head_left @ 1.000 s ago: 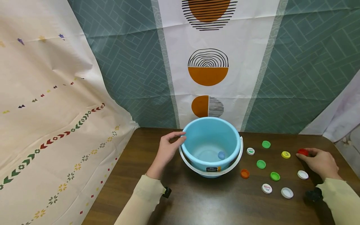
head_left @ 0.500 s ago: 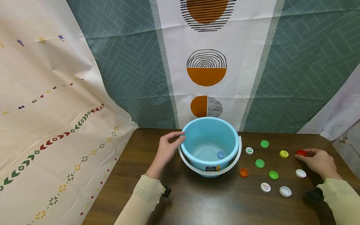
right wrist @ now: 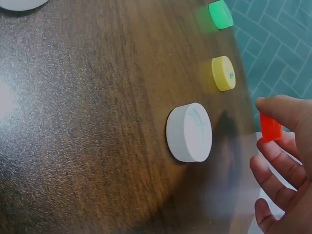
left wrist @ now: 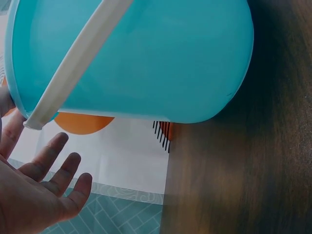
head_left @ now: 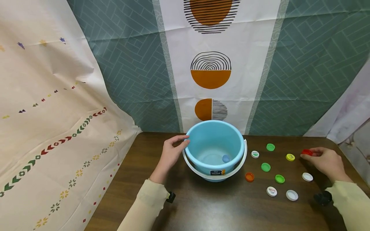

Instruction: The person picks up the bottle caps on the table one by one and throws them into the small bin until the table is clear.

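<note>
A light blue bucket [head_left: 215, 175] with a white handle [head_left: 199, 171] stands on the brown table, one blue cap [head_left: 226, 158] inside on its floor. My left hand [head_left: 172, 150] pinches the bucket's left rim between thumb and index finger; its other fingers spread free in the left wrist view. On the right, a red bottle cap [right wrist: 270, 127] is held by my right hand [head_left: 329, 163], between thumb and fingers, lifted over the table. Near that hand lie a yellow cap [head_left: 290, 157] and a white cap [right wrist: 189, 132].
Several more caps lie scattered right of the bucket, among them green [head_left: 265, 167], orange [head_left: 250, 177] and white ones [head_left: 292, 195]. A patterned curtain [head_left: 211, 45] hangs behind the table's back edge, and a cream cloth [head_left: 57, 128] drapes along the left.
My right hand has raised the red bottle cap off the table and shifted slightly left. The left hand stays at the bucket rim. The head view has drifted slightly.
</note>
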`<state>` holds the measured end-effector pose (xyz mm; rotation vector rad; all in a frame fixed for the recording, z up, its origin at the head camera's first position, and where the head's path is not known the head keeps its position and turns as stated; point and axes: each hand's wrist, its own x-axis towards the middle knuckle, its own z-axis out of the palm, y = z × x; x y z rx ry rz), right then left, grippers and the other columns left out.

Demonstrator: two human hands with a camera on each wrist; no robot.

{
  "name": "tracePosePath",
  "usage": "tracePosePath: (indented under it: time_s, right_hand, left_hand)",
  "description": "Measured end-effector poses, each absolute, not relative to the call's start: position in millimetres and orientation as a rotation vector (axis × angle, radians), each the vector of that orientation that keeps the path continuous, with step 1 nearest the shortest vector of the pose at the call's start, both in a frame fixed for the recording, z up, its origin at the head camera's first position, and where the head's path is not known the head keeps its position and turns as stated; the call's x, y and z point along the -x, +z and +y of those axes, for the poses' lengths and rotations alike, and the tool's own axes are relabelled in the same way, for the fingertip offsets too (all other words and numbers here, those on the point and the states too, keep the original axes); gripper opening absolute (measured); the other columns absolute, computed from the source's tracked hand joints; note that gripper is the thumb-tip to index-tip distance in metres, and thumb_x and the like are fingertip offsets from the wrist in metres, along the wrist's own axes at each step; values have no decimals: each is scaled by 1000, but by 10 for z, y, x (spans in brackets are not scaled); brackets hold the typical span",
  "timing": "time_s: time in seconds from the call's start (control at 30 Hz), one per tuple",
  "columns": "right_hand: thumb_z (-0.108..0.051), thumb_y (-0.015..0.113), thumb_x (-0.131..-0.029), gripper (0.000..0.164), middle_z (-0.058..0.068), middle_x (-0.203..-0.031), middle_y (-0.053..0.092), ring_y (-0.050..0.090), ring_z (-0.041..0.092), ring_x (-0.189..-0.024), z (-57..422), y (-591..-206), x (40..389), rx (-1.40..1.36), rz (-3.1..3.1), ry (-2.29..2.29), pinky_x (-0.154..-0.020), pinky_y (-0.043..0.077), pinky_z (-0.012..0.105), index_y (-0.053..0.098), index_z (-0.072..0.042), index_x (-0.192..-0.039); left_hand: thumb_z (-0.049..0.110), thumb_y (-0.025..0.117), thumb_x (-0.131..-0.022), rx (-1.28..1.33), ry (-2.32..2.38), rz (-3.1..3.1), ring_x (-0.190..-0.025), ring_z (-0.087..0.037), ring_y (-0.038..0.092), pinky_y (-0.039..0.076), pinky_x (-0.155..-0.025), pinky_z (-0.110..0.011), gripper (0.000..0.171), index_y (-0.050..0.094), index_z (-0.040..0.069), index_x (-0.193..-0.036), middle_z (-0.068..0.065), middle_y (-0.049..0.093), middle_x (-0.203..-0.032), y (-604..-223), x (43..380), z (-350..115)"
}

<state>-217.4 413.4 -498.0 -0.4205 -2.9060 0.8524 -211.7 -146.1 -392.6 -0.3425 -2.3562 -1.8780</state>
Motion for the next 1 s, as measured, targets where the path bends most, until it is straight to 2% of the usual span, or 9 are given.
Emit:
tracePosePath:
  time_s: [0.2, 0.4, 0.5, 0.7, 0.8, 0.87, 1.0]
  right_hand:
    - [-61, 65, -76, 76, 28, -103, 60, 52, 36, -83, 4070, -4938, 2187, 433, -2844, 868, -62, 39, 41, 54, 4, -113]
    - [-63, 66, -74, 71, 23, -102, 63, 54, 32, -84, 3959, -4834, 2198, 424, -2800, 843, -60, 33, 33, 57, -2, -109]
    - [-64, 67, -73, 70, 19, -98, 64, 54, 24, -78, 3890, -4774, 2204, 425, -2792, 838, -59, 33, 31, 59, -4, -108]
    - [-61, 70, -72, 63, 14, -92, 66, 48, -1, -61, 3772, -4646, 2218, 366, -2743, 861, -51, 38, 21, 62, -7, -105]
    - [-60, 69, -72, 62, 13, -92, 67, 45, -6, -60, 3721, -4584, 2229, 350, -2726, 875, -50, 39, 20, 63, -8, -105]
    - [-61, 68, -73, 62, 8, -89, 67, 45, -7, -60, 3685, -4544, 2236, 353, -2724, 888, -50, 39, 20, 63, -9, -106]
    - [-59, 68, -74, 60, -18, -77, 59, 45, -10, -63, 3625, -4488, 2241, 328, -2709, 943, -51, 41, 18, 63, -11, -109]
  left_hand:
    - [15, 65, -88, 321, -1865, -2363, -105, -22, 58, 54, -76, -26, 29, 66, 0, -112, -17, 64, -117, -3934, 2122, -1453]
    - [15, 65, -88, 305, -1858, -2379, -104, -21, 58, 54, -75, -26, 28, 67, 1, -112, -15, 65, -115, -3950, 2129, -1455]
    - [15, 65, -88, 310, -1862, -2380, -104, -23, 58, 53, -74, -26, 28, 67, 0, -112, -15, 65, -114, -3958, 2131, -1456]
    - [15, 65, -88, 332, -1859, -2360, -102, -22, 59, 54, -74, -26, 28, 66, 0, -112, -16, 65, -115, -3940, 2146, -1448]
    - [15, 65, -88, 335, -1852, -2360, -102, -21, 59, 54, -74, -26, 28, 66, 0, -112, -16, 65, -115, -3918, 2152, -1444]
    - [15, 65, -87, 332, -1845, -2361, -102, -23, 59, 54, -74, -27, 28, 67, 0, -112, -16, 65, -115, -3910, 2153, -1445]
    - [15, 65, -87, 310, -1838, -2372, -102, -23, 59, 54, -74, -27, 28, 67, 1, -111, -16, 65, -114, -3911, 2154, -1452]
